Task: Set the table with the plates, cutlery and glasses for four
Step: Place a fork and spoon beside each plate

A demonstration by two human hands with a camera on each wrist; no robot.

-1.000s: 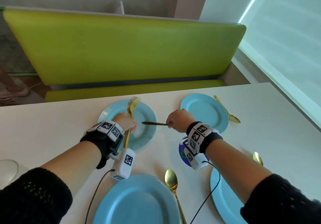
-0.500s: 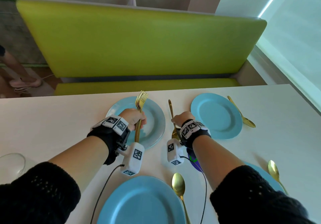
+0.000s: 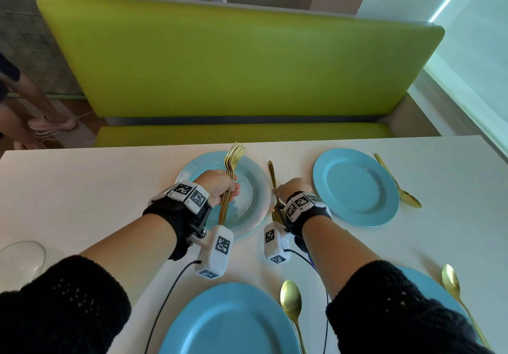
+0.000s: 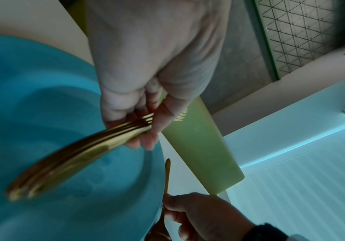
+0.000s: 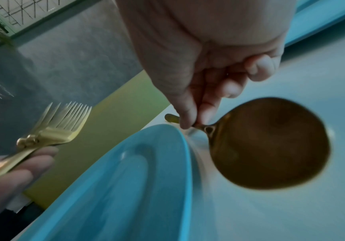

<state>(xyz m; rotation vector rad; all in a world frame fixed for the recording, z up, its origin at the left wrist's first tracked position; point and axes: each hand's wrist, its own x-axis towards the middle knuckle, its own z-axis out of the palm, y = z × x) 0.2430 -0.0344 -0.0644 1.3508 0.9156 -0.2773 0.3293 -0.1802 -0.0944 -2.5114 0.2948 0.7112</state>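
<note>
Four round blue plates sit on the white worktop; the right hand [image 3: 291, 189] pinches a gold metal spoon [image 5: 268, 143] by its neck, just right of the far-left blue plate [image 3: 255, 189]. Its long axis runs away from the person, handle farthest, so it is best lowered flat, parallel to the rim. The left hand [image 3: 217, 189] grips a bundle of gold forks [image 3: 232, 167] over that plate, tines pointing away.

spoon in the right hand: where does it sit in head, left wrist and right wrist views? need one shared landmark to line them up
Head: gold spoon at centre, handle pointing away, pinched by the right hand.
Left wrist: bottom centre, thin handle rising from the hand.
Right wrist: right of centre, large dark bowl, stem pinched near it.
Shared landmark: far left blue plate, spoon just beside its rim.
</note>
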